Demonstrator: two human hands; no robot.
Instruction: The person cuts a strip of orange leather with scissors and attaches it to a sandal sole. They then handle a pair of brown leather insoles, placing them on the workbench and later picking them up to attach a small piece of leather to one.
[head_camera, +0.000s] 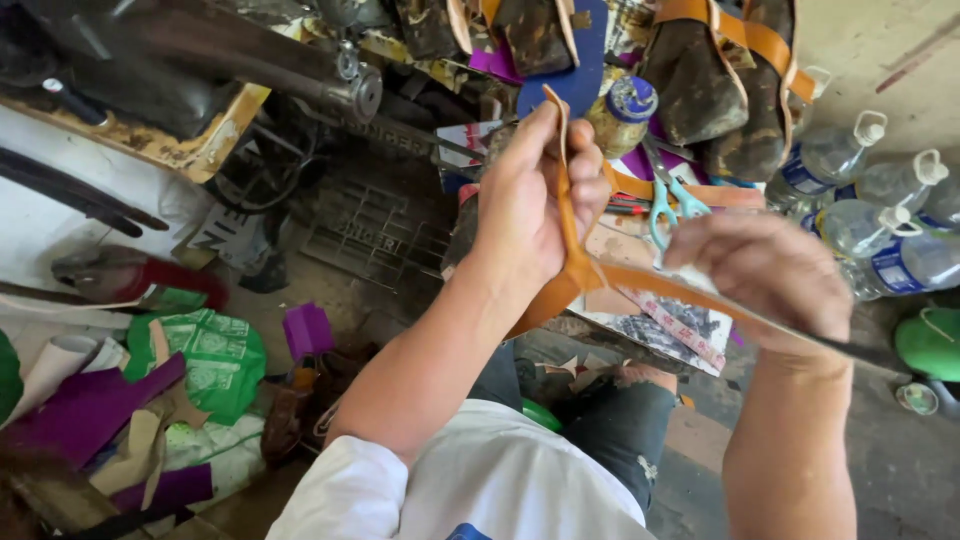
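My left hand (530, 200) pinches the long tan leather strap (575, 260) upright, my right hand (770, 275) grips its far end, teal-handled scissors (665, 200) untouched just beyond both

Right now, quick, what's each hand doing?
Left hand: closed, gripping the orange leather strap.
Right hand: blurred, closed on the other end of the strap.

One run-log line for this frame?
left hand: grips orange leather strap upright | right hand: holds strap's other end | scissors: lying behind
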